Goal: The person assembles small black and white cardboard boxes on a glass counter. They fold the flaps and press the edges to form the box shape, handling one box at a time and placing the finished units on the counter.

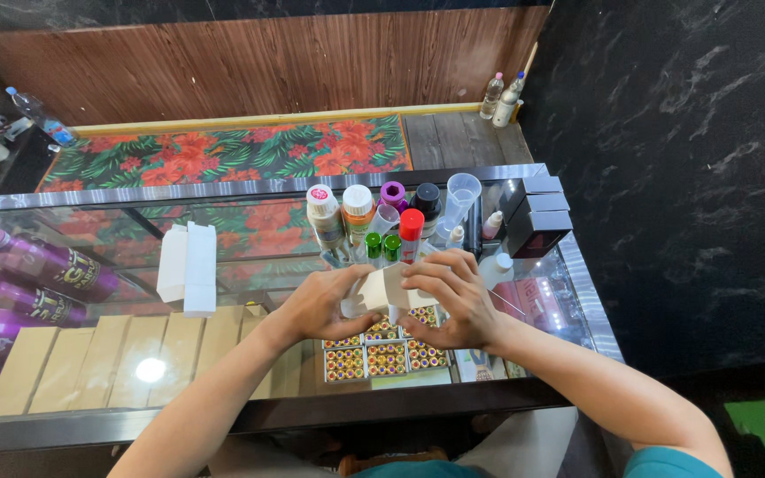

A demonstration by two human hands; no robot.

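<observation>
We hold a small cream-white cardboard box (389, 288) in both hands above the glass countertop (250, 261), toward its right half and nearer the front edge than the back. Our left hand (320, 305) wraps the box's left side, fingers curled closed against it, and our right hand (453, 296) grips the right side and top, fingers bent over the upper flap, thumb underneath. A slim white bottle (394, 312) pokes down out of the box's underside between our palms. Just behind the box, toward the back edge, stands a cluster of small bottles: one with a white cap (320, 196), one orange-banded (358, 202), one purple-capped (393, 192), one red-capped (411, 223), and a clear measuring cup (462, 190). Dark boxes (537, 217) are stacked at the back right corner. Two upright white cartons (188, 265) stand left of centre. Under the glass, purple bottles (42, 265) lie at the left end.
</observation>
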